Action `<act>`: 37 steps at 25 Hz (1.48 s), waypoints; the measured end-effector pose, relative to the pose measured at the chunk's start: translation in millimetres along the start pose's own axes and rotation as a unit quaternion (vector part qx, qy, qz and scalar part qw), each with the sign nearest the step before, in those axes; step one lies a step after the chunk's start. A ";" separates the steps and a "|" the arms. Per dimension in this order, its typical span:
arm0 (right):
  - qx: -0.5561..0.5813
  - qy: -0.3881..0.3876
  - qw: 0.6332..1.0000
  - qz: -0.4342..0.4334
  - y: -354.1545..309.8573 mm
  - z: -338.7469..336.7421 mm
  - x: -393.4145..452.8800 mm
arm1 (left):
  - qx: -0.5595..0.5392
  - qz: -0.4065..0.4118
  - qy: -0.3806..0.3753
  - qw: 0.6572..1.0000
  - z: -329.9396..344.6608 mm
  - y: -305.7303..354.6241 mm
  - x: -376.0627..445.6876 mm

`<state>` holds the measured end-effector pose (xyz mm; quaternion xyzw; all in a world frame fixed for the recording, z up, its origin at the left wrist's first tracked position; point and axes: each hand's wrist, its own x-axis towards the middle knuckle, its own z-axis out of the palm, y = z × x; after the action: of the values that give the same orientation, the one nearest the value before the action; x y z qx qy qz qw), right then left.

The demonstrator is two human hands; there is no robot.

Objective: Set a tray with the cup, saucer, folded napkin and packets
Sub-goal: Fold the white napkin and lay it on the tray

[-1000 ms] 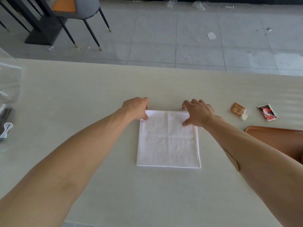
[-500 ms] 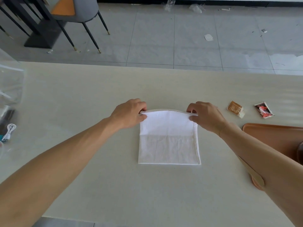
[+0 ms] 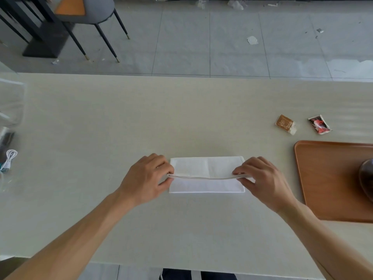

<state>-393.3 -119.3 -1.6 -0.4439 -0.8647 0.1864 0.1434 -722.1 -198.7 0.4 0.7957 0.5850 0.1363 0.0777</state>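
Observation:
A white cloth napkin (image 3: 207, 166) lies on the beige table, partly doubled over toward me. My left hand (image 3: 147, 178) pinches the left corner of its raised far edge. At the other corner my right hand (image 3: 264, 180) pinches the same edge, which hangs just above the lower layer. A brown wooden tray (image 3: 323, 178) sits at the right, with a dark rounded object (image 3: 366, 178) cut off by the frame on it. Beyond the tray lie a brown packet (image 3: 285, 124) and a red-and-white packet (image 3: 320, 124).
A white coiled cable (image 3: 9, 158) and clear plastic wrapping (image 3: 10, 106) lie at the table's left edge. Past the table's far edge is a tiled floor with a chair (image 3: 90, 19) and scraps of litter.
Both hands took hold of the napkin's far edge, lifted it and carried it toward me, folding the napkin over itself. The camera tilted down, bringing more of the tray into view.

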 end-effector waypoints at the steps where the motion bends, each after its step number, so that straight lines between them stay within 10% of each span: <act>1: -0.002 0.005 1.000 -0.004 0.2 5.9 -7.5 | 0.003 0.004 -0.003 1.000 5.4 0.4 -6.9; 20: -0.052 0.107 0.993 0.009 -26.0 54.3 -5.9 | 0.027 -0.120 0.086 0.989 47.0 46.4 6.2; 26: -0.100 -0.018 0.994 0.050 -39.5 93.7 9.1 | 0.044 -0.159 -0.067 0.984 96.7 87.3 36.8; 37: -0.151 -0.115 0.972 0.139 -2.6 78.3 -15.9 | 0.099 -0.168 -0.099 0.976 93.4 40.0 2.7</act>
<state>-418.5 -149.1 -71.4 -0.5518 -0.8234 0.1215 -0.0530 -656.2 -204.9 -76.7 0.6994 0.7102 -0.0170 0.0783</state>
